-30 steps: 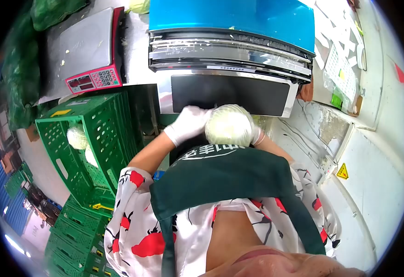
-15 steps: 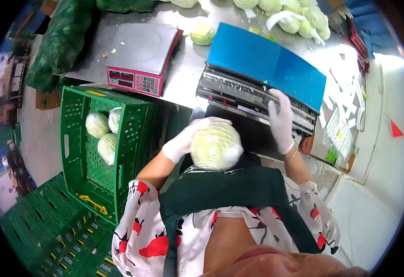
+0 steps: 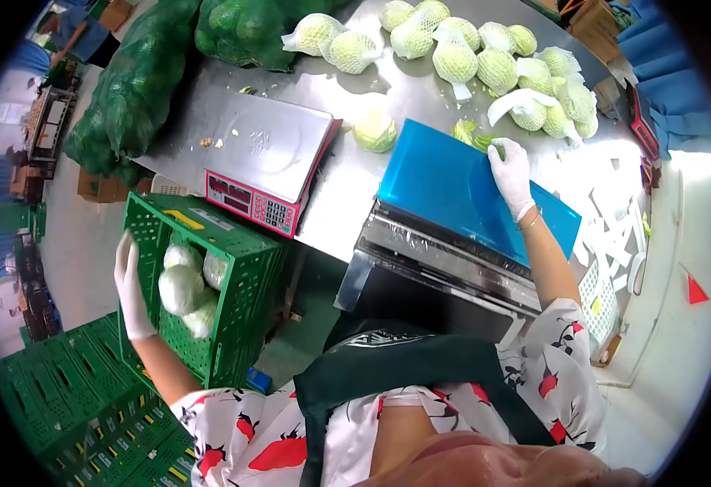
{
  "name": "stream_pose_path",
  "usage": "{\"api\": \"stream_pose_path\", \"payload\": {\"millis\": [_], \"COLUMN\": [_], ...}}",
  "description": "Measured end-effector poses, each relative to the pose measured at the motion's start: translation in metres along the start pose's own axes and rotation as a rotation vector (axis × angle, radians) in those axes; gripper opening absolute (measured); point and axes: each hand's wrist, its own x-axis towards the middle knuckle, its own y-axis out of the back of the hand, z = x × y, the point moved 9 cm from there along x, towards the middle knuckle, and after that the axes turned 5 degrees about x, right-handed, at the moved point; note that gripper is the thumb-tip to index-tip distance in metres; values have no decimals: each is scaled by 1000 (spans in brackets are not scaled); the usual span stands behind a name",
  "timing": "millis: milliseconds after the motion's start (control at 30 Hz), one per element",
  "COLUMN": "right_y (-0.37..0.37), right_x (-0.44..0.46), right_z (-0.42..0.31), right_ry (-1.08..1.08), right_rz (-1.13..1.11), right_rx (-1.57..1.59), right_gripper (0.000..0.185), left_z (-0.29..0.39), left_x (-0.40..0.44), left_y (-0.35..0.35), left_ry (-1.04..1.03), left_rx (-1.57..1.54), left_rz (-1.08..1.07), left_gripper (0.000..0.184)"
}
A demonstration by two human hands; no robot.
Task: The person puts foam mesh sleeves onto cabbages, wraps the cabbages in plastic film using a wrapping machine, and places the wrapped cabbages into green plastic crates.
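Note:
My left hand [image 3: 132, 292], in a white glove, is at the left side of the green crate [image 3: 240, 304], fingers stretched out and holding nothing visible. Beside it, several film-wrapped cabbages [image 3: 181, 290] lie in the crate. My right hand [image 3: 510, 174], also gloved, reaches over the blue cover [image 3: 445, 183] of the film-wrapping machine [image 3: 445, 252]. Its fingers are bent with a gap between them, close to loose green cabbage leaves [image 3: 465, 130] behind the cover. Whether they touch a leaf is unclear.
A red-framed scale [image 3: 270, 150] stands left of the machine, with a bare cabbage [image 3: 374, 131] between them. Netted cabbages [image 3: 497, 71] sit at the back of the metal table. Green mesh sacks [image 3: 140, 81] lie at left; white net strips [image 3: 607, 215] at right.
The cabbage from my left hand now lies in the crate, and that hand has moved left to the crate's side. My right hand has moved from the machine's front to beyond its blue cover.

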Motion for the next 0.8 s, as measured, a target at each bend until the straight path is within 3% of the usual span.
{"api": "stream_pose_path", "payload": {"millis": [33, 67, 133, 233, 333, 367, 500, 600, 733, 800], "right_y": [-13, -33, -56, -50, -50, -50, -48, -49, -51, -49], "right_x": [7, 17, 16, 17, 16, 16, 21, 21, 21, 20], "right_z": [4, 16, 25, 5, 7, 5, 1, -1, 0, 0], "right_ry": [18, 28, -47, -73, -99, -116, -159, -180, -183, -175], "right_rz": [15, 39, 26, 19, 7, 0, -46, -80, -76, -49], "right_rx": [-11, -23, -159, -156, -115, -112, -113, -107, -96, -93], "right_gripper": [22, 21, 22, 23, 23, 23, 22, 20, 20, 20], "left_z": [36, 89, 98, 106, 108, 118, 131, 102, 115, 132], "left_x": [23, 64, 112, 175, 237, 248, 291, 324, 279, 255], "left_y": [-38, -111, -228, -399, -512, -536, -616, -658, -600, -589], "left_ry": [-27, -148, -92, 155, 450, 541, 506, 487, 540, 471], "left_rx": [-179, -82, -276, -541, -629, -688, -651, -732, -664, -949], "left_rz": [-34, -182, -493, -843, -783, -734, -656, -478, -433, -595], "left_gripper": [49, 51, 56, 70, 98, 101, 105, 104, 93, 85]}}
